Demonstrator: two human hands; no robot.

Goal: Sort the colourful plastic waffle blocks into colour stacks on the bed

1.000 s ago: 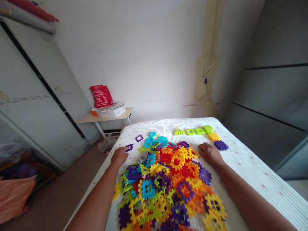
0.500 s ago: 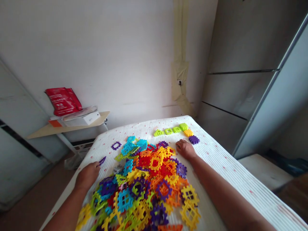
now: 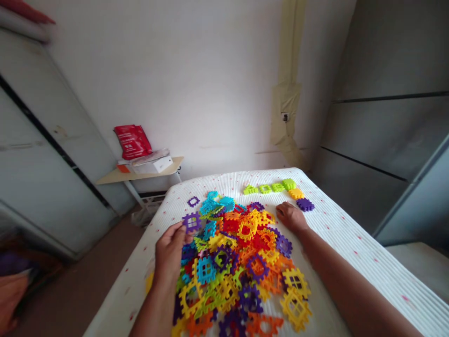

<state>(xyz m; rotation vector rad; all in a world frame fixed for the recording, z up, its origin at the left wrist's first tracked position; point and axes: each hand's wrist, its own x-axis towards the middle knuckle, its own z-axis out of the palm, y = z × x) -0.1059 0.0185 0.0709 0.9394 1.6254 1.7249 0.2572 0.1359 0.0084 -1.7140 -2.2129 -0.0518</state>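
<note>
My left hand (image 3: 173,241) pinches a purple interlocking plastic tile (image 3: 191,223) with a window-like grid and notched edges, held upright over the left side of the pile. My right hand (image 3: 290,216) rests on the white cover at the pile's right, fingers curled; whatever they may hold is hidden. Between the arms spreads a heap of toy tiles (image 3: 247,230) in yellow, orange, red, blue, green and purple. Just beyond my right hand lie a purple tile stack (image 3: 305,204), a yellow-orange stack (image 3: 296,193) and a green stack (image 3: 289,184).
A row of light green tiles (image 3: 265,188) runs left from the green stack. One purple frame tile (image 3: 193,201) lies apart at the far left. The cloth-covered surface (image 3: 336,243) meets a wall behind. A side table (image 3: 140,177) carries a box and red packets (image 3: 132,142).
My left hand has moved right and up towards the pile, turning the purple tile so its face shows. My right hand stays by the stacks. The camera view has swung left.
</note>
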